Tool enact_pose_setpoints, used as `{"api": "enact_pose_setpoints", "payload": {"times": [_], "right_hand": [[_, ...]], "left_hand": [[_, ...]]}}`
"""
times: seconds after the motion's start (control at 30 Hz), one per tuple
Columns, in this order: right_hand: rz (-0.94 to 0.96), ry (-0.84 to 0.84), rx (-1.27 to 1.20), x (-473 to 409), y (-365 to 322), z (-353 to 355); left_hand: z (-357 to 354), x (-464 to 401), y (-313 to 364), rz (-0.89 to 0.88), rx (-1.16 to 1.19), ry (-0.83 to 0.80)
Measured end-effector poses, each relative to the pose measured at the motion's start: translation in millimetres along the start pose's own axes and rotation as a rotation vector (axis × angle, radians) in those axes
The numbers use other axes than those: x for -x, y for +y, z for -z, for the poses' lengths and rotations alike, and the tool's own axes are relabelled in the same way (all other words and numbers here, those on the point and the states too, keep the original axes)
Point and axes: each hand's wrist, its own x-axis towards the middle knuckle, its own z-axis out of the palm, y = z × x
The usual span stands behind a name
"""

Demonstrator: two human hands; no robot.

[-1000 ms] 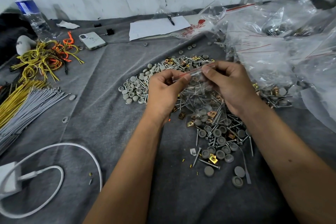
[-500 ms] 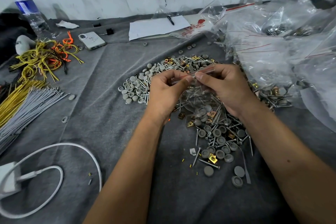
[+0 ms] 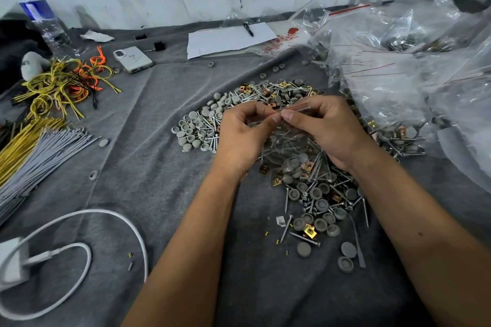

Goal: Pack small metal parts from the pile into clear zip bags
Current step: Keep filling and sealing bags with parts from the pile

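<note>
Hands at frame centre, above the pile of screws, caps and clips [image 3: 313, 194] on the grey bench [image 3: 148, 167]. Left hand [image 3: 243, 133] and right hand [image 3: 329, 127] both pinching the red-striped top of a clear zip bag [image 3: 292, 146], grip clamped, bag hanging between, parts inside. Heap of bags [image 3: 398, 66] upper right; phone [image 3: 132, 58] upper left.

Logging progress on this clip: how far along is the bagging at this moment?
Done: a heap of clear bags lies at right, some showing parts inside. In hand: the left hand and right hand pinch the red-lined top of a zip bag already holding screws and caps. Left: a large pile of parts on the grey cloth, so much remains.
</note>
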Motion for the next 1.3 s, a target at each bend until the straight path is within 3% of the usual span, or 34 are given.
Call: {"api": "enact_pose_setpoints", "payload": {"times": [0.27,0.7,0.83,1.03,1.3], "right_hand": [[-0.001,0.128,-0.031,0.1,-2.7,2.4],[-0.078,0.201,-0.121,-0.4,-5.9,4.0],[-0.131,0.144,-0.145,0.1,-8.4,5.4],[-0.045,0.087,0.060,2.1,-8.0,3.3],[-0.016,0.068,0.079,1.9,-7.0,1.6]], "left_hand": [[2.1,1.2,2.9,0.122,0.141,0.119],[2.4,0.7,8.6,0.224,0.322,0.157],[4.6,-0.6,7.5,0.184,0.298,0.165],[-0.2,2.6,5.8,0.059,0.150,0.035],[-2.5,2.4,3.8,0.040,0.124,0.020]]}}
